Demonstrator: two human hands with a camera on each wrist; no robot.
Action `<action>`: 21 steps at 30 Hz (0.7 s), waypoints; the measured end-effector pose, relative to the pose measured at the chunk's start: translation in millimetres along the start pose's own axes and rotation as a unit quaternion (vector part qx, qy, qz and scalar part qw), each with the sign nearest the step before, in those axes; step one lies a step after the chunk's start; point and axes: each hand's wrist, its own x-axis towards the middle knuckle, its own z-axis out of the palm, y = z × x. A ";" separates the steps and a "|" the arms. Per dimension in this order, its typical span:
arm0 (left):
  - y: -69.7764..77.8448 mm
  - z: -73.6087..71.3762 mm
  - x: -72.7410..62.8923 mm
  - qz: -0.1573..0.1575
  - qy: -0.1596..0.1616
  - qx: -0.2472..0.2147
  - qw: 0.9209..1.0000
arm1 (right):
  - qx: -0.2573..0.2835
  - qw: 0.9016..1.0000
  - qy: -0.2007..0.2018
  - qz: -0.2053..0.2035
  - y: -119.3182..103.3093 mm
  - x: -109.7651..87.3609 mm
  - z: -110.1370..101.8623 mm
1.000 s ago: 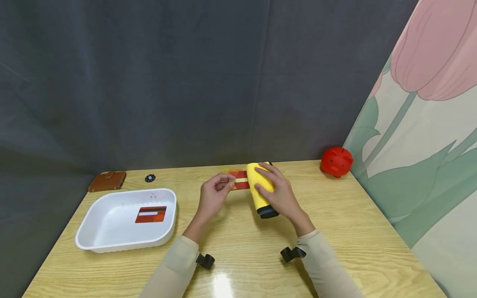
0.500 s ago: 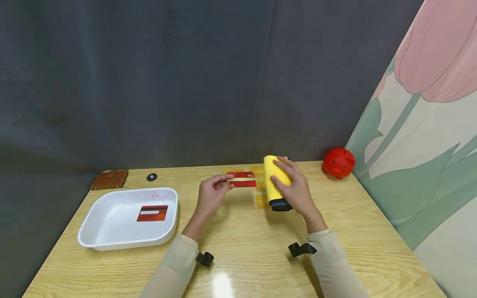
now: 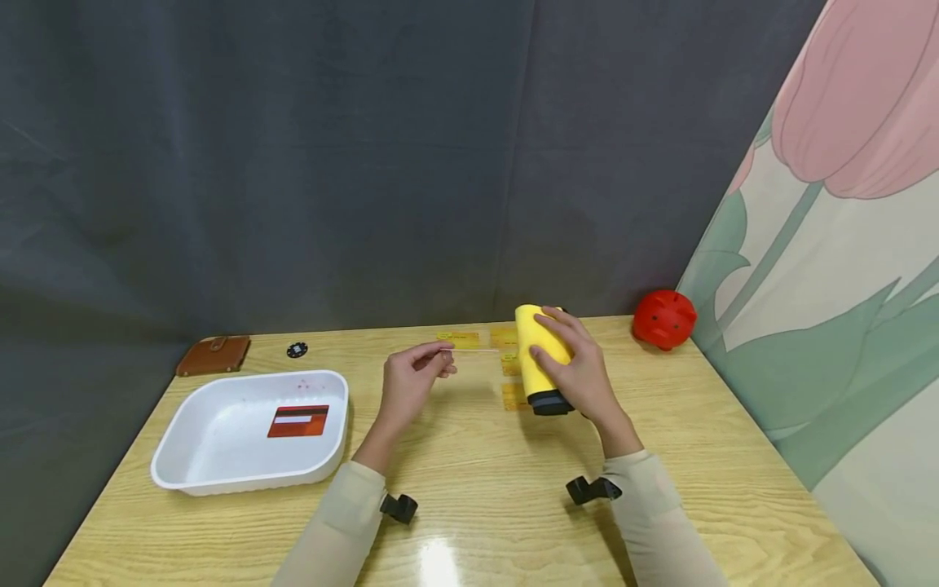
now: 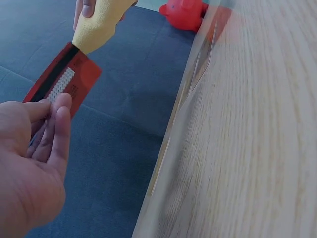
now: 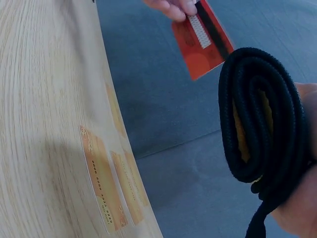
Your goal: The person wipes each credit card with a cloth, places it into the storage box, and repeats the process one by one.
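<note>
My left hand point(image 3: 412, 379) pinches a red bank card point(image 4: 85, 74) by one end between thumb and fingers. In the head view the card shows only as a thin pale line, edge-on above the table. The left wrist view shows its dark stripe and white signature strip. My right hand point(image 3: 579, 367) grips a rolled yellow cloth point(image 3: 534, 350) with black edging, fingers wrapped over its top and side. The roll's spiral end, with its black border point(image 5: 267, 114), faces the right wrist camera. Between the card's free end and the cloth there is a narrow gap in the head view.
Several yellow-orange cards point(image 3: 458, 340) lie flat near the table's back edge. On the left, a white tray point(image 3: 183, 477) holds another red card point(image 3: 311, 420). Behind it are a brown wallet point(image 3: 213, 356) and a black chip point(image 3: 297, 350). A red piggy bank point(image 3: 663, 319) stands at back right.
The cloth has moved right, off the card's end that it covered a second ago. The left hand has drawn slightly left and tipped the card from face-on to edge-on in the head view.
</note>
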 end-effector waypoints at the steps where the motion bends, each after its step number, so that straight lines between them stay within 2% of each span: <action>1: 0.2 -0.2 0.0 0.001 0.006 0.006 1.000 | 0.000 1.000 0.000 0.000 0.5 -0.1 0.1; 5: 0.7 -0.9 0.3 0.013 0.036 0.054 0.998 | 0.003 1.000 -0.001 0.000 0.7 0.0 0.1; 9: 1.8 -0.9 0.8 0.025 0.055 0.077 0.995 | 0.007 1.000 -0.004 0.001 0.4 0.2 0.2; 16: 3.8 0.3 1.5 0.005 0.053 0.046 0.998 | 0.007 1.000 -0.010 -0.002 -0.4 -0.3 1.5; 21: 2.0 0.8 1.0 0.016 0.035 0.023 0.999 | 0.011 1.000 -0.012 -0.002 -2.7 -1.5 1.7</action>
